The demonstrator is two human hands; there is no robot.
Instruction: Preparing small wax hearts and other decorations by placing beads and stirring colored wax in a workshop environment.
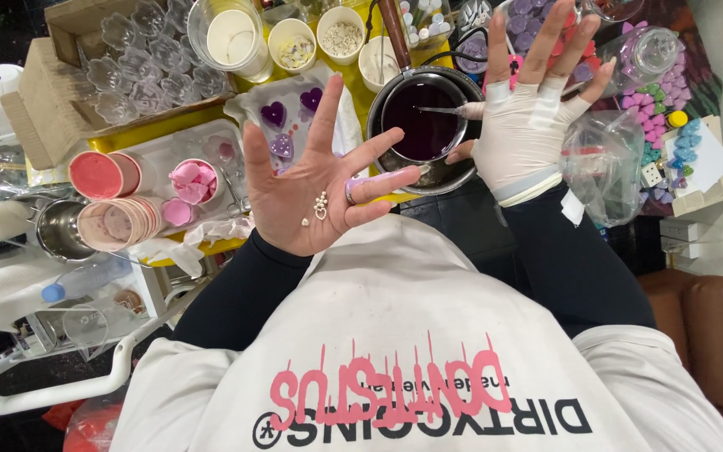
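Observation:
My left hand (315,188) is raised palm up with its fingers spread. A few small white bead-like pieces (320,206) lie loose on the palm, a ring sits on one finger, and a purple smear marks another. My right hand (529,117) wears a white fingerless glove and is spread wide, holding nothing. Between and behind the hands stands a metal pot of dark purple liquid (416,125) with a thin tool (449,110) resting in it.
Purple heart shapes (282,125) lie on a white cloth on the yellow table (169,125). Pink-filled cups (98,174) and a cup stack (119,224) stand left. Behind them is a cardboard box of clear moulds (140,67). White cups (340,33), a jar (642,54) and a plastic bag (600,163) crowd the back and right.

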